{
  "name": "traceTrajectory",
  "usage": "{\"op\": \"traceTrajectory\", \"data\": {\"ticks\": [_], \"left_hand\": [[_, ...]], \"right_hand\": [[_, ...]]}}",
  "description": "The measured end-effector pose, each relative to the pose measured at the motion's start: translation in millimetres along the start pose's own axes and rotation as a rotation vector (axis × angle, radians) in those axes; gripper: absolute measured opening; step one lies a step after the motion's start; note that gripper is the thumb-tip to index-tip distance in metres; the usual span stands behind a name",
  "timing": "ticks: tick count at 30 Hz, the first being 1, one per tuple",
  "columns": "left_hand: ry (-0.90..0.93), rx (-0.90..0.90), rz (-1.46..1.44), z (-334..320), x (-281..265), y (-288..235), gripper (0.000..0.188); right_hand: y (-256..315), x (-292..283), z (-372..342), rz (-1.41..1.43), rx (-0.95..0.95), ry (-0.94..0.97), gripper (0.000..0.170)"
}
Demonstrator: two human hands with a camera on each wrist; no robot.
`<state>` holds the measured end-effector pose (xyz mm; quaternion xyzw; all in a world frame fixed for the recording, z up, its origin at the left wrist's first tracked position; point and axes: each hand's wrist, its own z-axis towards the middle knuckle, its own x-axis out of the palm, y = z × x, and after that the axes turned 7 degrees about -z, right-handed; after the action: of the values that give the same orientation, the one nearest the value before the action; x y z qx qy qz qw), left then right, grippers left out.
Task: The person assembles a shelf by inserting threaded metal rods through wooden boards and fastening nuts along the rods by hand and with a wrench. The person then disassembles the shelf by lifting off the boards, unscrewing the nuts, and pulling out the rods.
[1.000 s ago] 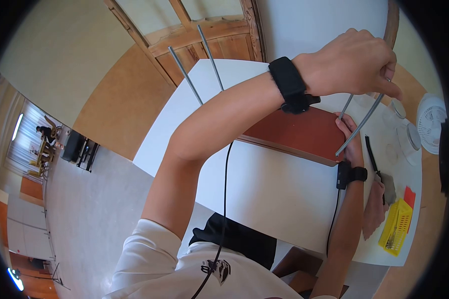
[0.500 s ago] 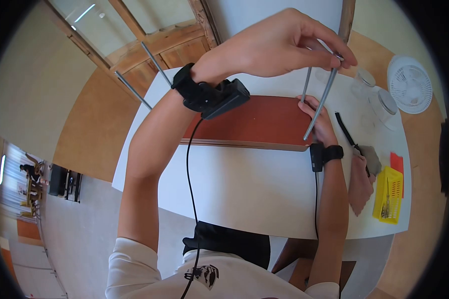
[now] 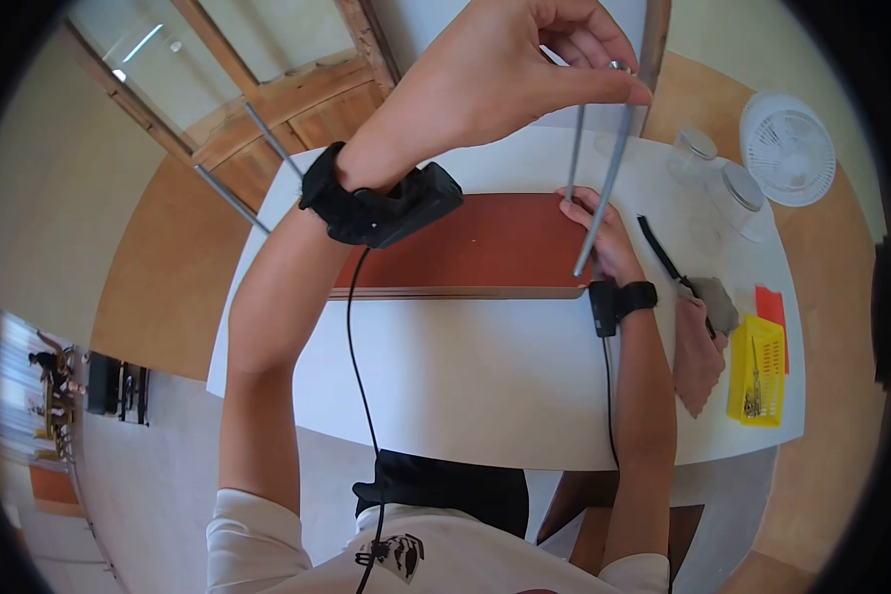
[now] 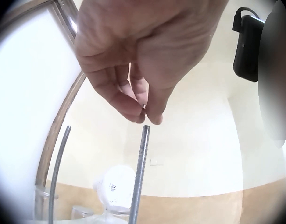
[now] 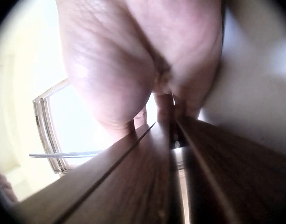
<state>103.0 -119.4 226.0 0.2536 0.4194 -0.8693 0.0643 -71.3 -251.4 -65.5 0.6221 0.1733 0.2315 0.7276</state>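
Note:
My left hand (image 3: pixel 525 74) is raised over the right end of the reddish-brown board (image 3: pixel 465 243). Between thumb and fingertips it pinches a small shiny metal nut (image 3: pixel 619 65), mostly hidden by the fingers in the left wrist view. Right below those fingertips is the top of an upright threaded rod (image 4: pixel 140 172). A second rod (image 4: pixel 57 177) stands beside it. My right hand (image 3: pixel 609 243) grips the board's right end, its thumb close to the far rod. In the right wrist view its fingers reach round stacked wooden boards (image 5: pixel 115 182) with a gap between them.
Two more rods rise at the board's left end, one rod (image 3: pixel 230 198) nearer. On the white table (image 3: pixel 465 386) at right lie a black-handled tool (image 3: pixel 663 252), a pinkish cloth (image 3: pixel 698 361) and a yellow basket (image 3: pixel 738 396). Glass jars (image 3: pixel 742 193) and a white fan (image 3: pixel 787 148) stand behind.
My left wrist has turned, bringing thumb and fingertips into sight around the nut at the rod's top. The head view has shifted. My right hand stays on the board's end.

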Motion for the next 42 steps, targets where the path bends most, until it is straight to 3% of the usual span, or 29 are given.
{"op": "traceTrajectory", "data": {"ticks": [4,6,11,13,14,16,23,27,30,33,42], "left_hand": [[-0.020,-0.031,-0.011,-44,-21,-5,0.036],[-0.175,-0.079,0.127,-77,-22,-2,0.017],[-0.214,-0.287,0.221,-169,-46,-12,0.015],[-0.284,-0.517,0.169,-205,-55,-14,0.014],[-0.286,-0.525,0.176,-223,-61,-11,0.014],[-0.414,-0.579,0.119,-260,-75,-1,0.015],[-0.419,-0.882,0.365,-344,-131,78,0.020],[-0.492,-0.888,0.302,-373,-152,151,0.020],[-0.460,-0.930,0.380,-375,-152,175,0.022],[-0.430,-1.043,0.371,-368,-146,176,0.024],[-0.372,-0.898,0.368,-378,-150,166,0.026]], "right_hand": [[1,1,0,-0.035,0.020,-0.027,0.036],[-2,0,1,-0.036,0.013,-0.031,0.037],[7,4,-5,-0.050,0.022,-0.038,0.034],[7,5,-5,-0.046,0.035,-0.037,0.034],[8,5,-5,-0.051,0.042,-0.048,0.034],[13,8,-5,-0.075,0.024,-0.045,0.033],[11,9,-4,-0.070,0.077,-0.081,0.033],[15,14,-6,-0.061,0.074,-0.083,0.031],[17,16,-6,-0.058,0.064,-0.091,0.029],[16,15,-5,-0.071,0.072,-0.097,0.029],[19,18,-8,-0.042,0.065,-0.117,0.033]]}}
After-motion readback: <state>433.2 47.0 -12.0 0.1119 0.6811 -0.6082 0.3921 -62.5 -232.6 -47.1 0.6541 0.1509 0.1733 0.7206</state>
